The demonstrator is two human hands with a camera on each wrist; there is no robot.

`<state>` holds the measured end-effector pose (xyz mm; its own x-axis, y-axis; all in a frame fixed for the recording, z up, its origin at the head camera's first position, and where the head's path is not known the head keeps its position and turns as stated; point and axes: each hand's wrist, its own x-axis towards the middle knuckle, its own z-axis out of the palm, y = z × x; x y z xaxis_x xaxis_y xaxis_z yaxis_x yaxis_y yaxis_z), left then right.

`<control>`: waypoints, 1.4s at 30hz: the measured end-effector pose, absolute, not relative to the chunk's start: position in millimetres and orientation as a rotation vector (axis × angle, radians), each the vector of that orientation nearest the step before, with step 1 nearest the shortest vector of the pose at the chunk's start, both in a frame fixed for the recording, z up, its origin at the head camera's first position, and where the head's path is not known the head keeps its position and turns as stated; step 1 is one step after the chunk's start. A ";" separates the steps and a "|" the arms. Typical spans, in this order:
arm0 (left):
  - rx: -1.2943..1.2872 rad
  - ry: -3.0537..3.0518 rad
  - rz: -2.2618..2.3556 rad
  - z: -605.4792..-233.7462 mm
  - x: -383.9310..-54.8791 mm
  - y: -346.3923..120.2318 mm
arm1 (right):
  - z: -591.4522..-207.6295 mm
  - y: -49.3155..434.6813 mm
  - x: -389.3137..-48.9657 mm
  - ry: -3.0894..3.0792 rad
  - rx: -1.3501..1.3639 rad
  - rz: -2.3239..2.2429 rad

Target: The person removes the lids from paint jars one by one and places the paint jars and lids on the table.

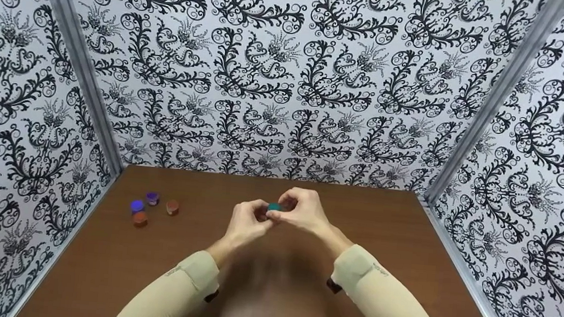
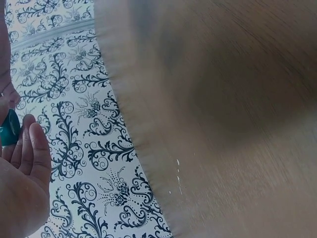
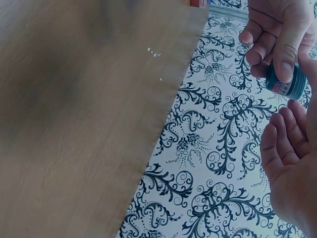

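Observation:
A small teal paint jar [image 1: 274,207] is held up between both hands over the far middle of the table. My left hand [image 1: 248,222] grips it from the left; in the right wrist view, the left thumb [image 3: 286,64] presses across the labelled side of the jar [image 3: 281,87]. From the other side my right hand [image 1: 305,211] pinches the jar at its lid end with thumb and forefinger. The remaining right fingers [image 3: 285,136] are loosely bent below it. The left wrist view shows only part of the jar [image 2: 9,130], at the left edge.
On the left of the wooden table [image 1: 114,266] stand several small jars: a purple one [image 1: 152,198], a blue one [image 1: 137,206], a red-orange one [image 1: 140,219] and a brownish-orange one [image 1: 172,207]. Patterned walls [image 1: 278,86] with metal posts enclose the table's back and sides.

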<state>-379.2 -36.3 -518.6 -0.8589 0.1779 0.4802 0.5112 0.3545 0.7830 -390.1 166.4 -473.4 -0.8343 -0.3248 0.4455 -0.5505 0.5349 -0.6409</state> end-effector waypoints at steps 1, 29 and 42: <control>-0.611 -2.309 -1.506 -519.0 -379.0 -36.5 | -473.9 166.0 -390.1 -2.505 0.732 1.186; -0.661 -2.341 -1.484 -523.0 -378.7 -36.5 | -479.3 169.4 -389.9 -2.436 0.919 1.272; -0.684 -2.355 -1.498 -520.8 -378.8 -36.5 | -478.8 170.7 -392.5 -2.453 0.938 1.418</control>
